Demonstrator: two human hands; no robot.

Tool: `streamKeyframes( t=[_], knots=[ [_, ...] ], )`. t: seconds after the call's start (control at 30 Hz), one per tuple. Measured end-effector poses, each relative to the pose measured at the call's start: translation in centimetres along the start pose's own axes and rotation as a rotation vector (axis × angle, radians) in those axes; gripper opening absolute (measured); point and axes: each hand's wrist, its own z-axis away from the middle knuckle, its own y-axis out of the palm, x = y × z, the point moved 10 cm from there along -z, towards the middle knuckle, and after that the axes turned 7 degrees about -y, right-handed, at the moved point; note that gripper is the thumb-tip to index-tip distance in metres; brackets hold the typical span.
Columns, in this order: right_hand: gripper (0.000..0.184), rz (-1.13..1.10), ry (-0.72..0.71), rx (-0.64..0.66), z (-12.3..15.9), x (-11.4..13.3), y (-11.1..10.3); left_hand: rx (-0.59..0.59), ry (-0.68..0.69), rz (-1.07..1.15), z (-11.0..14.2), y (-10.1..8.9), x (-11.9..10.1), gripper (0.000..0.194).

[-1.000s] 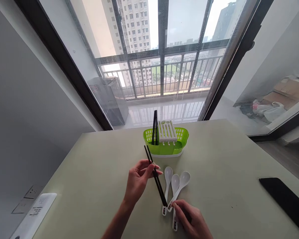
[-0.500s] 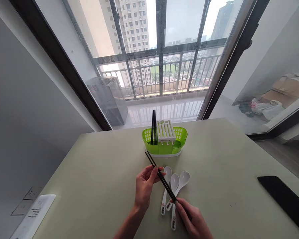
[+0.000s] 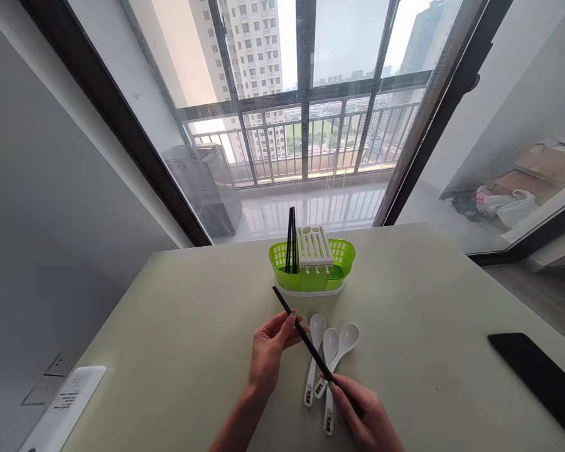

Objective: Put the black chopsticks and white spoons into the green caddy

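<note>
Black chopsticks [image 3: 313, 349] slant across the space between my hands, lying so close together that I cannot count them. My left hand [image 3: 270, 345] pinches them near the upper end. Lower down, my right hand [image 3: 360, 405] is closed around the other end, which shows past the fingers. Just beneath lie three white spoons [image 3: 349, 338] with printed handles, fanned on the table and partly crossed by the chopsticks. Beyond my hands stands a green cutlery basket [image 3: 311, 282] with a white slotted rack [image 3: 314, 247]. More black chopsticks [image 3: 290, 238] stand upright in its left part.
The pale table [image 3: 193, 320] reaches to a glass door with a balcony behind it. A black flat object [image 3: 537, 376] lies at the right edge. On the left edge rests a white power strip-like object [image 3: 66, 402].
My left hand has moved slightly right and down. My right hand, earlier at the spoon handles, now grips the lower end of the chopsticks. The chopsticks, apart at their tips before, now lie together.
</note>
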Motion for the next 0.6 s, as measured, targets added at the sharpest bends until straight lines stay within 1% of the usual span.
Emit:
streamKeyframes(
  t=[0.27, 0.43, 0.53, 0.6],
  knots=[
    [0.039, -0.008, -0.026, 0.017, -0.2, 0.8, 0.0, 0.021, -0.011, 0.018, -0.1, 0.0, -0.3, 0.04],
    [0.038, -0.012, -0.027, 0.011, -0.1, 0.8, 0.0, 0.023, -0.02, 0.022, 0.1, 0.0, -0.4, 0.037],
    [0.038, -0.013, -0.029, 0.006, -0.2, 0.7, -0.1, 0.025, 0.008, -0.008, 0.4, 0.2, -0.8, 0.037],
    [0.038, -0.014, -0.018, 0.009, -0.1, 0.5, -0.1, 0.028, 0.039, -0.021, 0.5, 0.2, -1.4, 0.036]
  ],
)
